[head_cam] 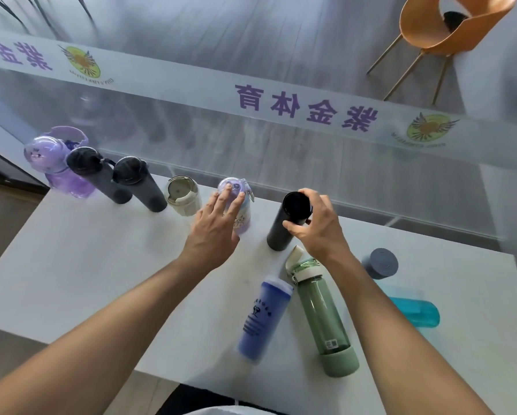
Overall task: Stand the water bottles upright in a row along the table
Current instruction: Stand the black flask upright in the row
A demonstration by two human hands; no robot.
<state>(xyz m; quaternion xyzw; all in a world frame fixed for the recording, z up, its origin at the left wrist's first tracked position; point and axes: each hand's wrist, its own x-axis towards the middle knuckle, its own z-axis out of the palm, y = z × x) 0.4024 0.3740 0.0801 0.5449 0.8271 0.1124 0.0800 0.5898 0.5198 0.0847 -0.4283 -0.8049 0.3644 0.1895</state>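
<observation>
From the head camera, the row is growing along the far edge of the table (71,265): purple jug (58,166), two dark bottles (101,178) (140,187), cream cup (183,195), all upright. The left hand (217,226) rests on the lilac bottle (239,205), fingers spread loosely over its cap and side, apparently steadying it in line. The right hand (317,223) wraps thumb and fingers round the top of the black flask (287,223), upright but forward of the row, so probably about to be slid back. Lying flat nearer us: blue bottle (263,319), green bottle (323,313), teal bottle (416,311). Grey cup (381,263) stands apart. Mirrored purple characters on the glass (306,107); the blue bottle's print is too blurred to read.
</observation>
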